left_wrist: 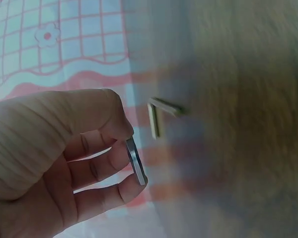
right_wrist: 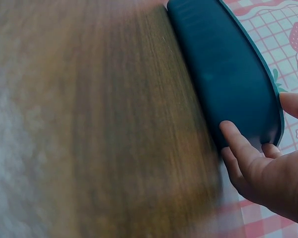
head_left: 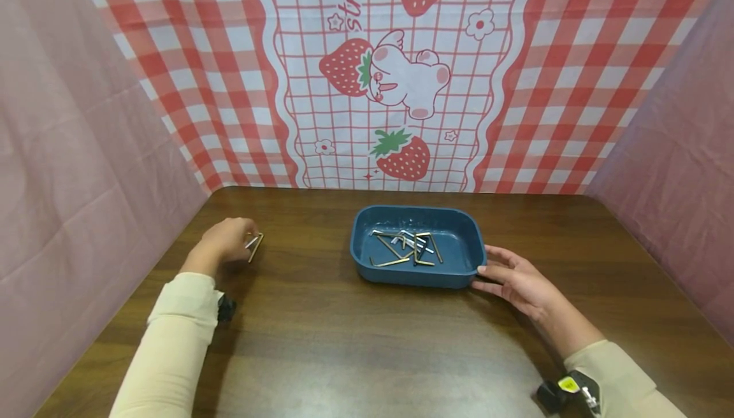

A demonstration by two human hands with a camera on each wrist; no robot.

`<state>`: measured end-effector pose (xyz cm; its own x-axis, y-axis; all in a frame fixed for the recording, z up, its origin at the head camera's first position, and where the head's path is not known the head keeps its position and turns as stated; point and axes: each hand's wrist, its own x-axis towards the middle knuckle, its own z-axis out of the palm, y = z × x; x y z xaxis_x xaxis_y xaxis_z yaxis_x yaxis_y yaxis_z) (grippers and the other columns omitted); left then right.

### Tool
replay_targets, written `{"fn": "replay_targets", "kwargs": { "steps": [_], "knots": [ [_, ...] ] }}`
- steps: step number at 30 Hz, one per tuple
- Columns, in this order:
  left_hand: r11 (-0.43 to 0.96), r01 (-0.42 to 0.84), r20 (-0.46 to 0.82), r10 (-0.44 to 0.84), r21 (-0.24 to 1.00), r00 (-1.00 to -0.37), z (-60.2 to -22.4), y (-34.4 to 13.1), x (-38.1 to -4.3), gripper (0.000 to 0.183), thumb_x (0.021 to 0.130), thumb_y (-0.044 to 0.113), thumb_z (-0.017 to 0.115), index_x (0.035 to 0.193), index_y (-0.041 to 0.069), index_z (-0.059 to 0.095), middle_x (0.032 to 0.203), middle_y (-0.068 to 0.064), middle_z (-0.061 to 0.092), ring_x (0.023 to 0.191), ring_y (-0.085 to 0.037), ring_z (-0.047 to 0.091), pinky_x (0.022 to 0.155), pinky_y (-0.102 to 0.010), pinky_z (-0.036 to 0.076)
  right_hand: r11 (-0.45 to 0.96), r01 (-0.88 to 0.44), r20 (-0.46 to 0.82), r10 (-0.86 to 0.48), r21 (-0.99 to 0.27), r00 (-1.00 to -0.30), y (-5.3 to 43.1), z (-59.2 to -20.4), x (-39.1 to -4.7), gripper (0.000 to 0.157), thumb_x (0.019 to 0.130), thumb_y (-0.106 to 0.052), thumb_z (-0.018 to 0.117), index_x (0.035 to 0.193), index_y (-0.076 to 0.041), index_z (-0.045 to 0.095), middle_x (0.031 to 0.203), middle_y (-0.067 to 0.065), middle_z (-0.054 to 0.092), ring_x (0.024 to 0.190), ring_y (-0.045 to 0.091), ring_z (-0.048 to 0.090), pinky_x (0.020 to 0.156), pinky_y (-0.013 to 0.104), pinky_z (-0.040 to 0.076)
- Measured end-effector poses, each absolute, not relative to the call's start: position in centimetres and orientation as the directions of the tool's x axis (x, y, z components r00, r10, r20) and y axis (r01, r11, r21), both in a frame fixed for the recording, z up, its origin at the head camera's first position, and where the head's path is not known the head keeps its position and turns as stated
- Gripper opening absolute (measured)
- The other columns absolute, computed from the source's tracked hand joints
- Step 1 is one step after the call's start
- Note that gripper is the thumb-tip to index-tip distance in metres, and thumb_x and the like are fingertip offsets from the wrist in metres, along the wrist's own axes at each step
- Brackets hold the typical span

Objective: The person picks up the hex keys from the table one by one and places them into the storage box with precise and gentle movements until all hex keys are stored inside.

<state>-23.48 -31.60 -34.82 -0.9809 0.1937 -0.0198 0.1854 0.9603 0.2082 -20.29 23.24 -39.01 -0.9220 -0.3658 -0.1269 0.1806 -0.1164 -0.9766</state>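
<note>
Near the left end of the table, my left hand (head_left: 228, 239) pinches a short silver hex key (left_wrist: 135, 161) between thumb and fingertips. Just past its fingertips a brass-coloured L-shaped hex key (head_left: 255, 248) lies on the wood; the left wrist view shows both its arms. My right hand (head_left: 524, 285) rests its spread, fairly straight fingers against the right end of a blue tray (head_left: 413, 276), with a fingertip right at the rim. Inside the tray lie several brass-coloured and silver hex keys (head_left: 404, 246), some crossing one another.
The brown wooden table (head_left: 338, 348) runs back to a red-and-white checked cloth (head_left: 550, 86) with strawberry prints. Pink cloth (head_left: 97, 118) hangs at both sides. A dark wrist device (head_left: 573, 392) sits by my right sleeve.
</note>
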Motion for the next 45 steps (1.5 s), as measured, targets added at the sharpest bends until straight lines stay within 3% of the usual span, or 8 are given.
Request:
{"fn": "replay_targets", "kwargs": {
  "steps": [13, 28, 36, 45],
  "knots": [
    [0.932, 0.317, -0.016, 0.325, 0.175, -0.946, -33.1, -27.3, -23.7, 0.038, 0.069, 0.001, 0.072, 0.105, 0.008, 0.063, 0.073, 0.0, 0.057, 0.065, -0.016, 0.053, 0.058, -0.035, 0.045, -0.106, 0.186, -0.135, -0.369, -0.977, -0.92, 23.2, -38.9, -20.3, 0.072, 0.096, -0.003, 0.056, 0.15, 0.007, 0.009, 0.138, 0.027, 0.038, 0.106, 0.02, 0.062, 0.093, 0.046, 0.048],
    [0.877, 0.473, 0.061, 0.469, 0.088, -0.881, -30.4, -21.7, -23.8, 0.034, 0.074, -0.001, 0.069, 0.105, 0.012, 0.065, 0.077, 0.001, 0.056, 0.075, -0.019, 0.055, 0.065, -0.039, 0.048, -0.104, 0.192, -0.143, -0.36, -0.976, -0.922, 23.1, -38.8, -20.3, 0.073, 0.096, -0.003, 0.056, 0.15, 0.007, 0.009, 0.142, 0.031, 0.032, 0.106, 0.021, 0.062, 0.093, 0.047, 0.048],
    [0.847, 0.531, 0.058, 0.529, 0.035, -0.847, -28.8, -19.2, -24.1, 0.035, 0.075, -0.001, 0.067, 0.107, 0.012, 0.064, 0.076, 0.001, 0.053, 0.07, -0.018, 0.051, 0.061, -0.035, 0.043, -0.104, 0.188, -0.139, -0.36, -0.977, -0.922, 23.1, -38.8, -20.3, 0.073, 0.096, -0.004, 0.056, 0.15, 0.008, 0.009, 0.144, 0.032, 0.028, 0.106, 0.02, 0.062, 0.093, 0.047, 0.048],
    [0.811, 0.584, 0.026, 0.585, -0.039, -0.81, -27.5, -16.1, -24.3, 0.033, 0.079, 0.0, 0.072, 0.108, 0.015, 0.066, 0.088, 0.0, 0.062, 0.082, -0.018, 0.06, 0.068, -0.038, 0.051, -0.109, 0.191, -0.14, -0.364, -0.975, -0.921, 23.1, -38.8, -20.2, 0.073, 0.096, -0.004, 0.056, 0.15, 0.008, 0.008, 0.145, 0.034, 0.025, 0.107, 0.021, 0.061, 0.093, 0.047, 0.048]
  ]
}}
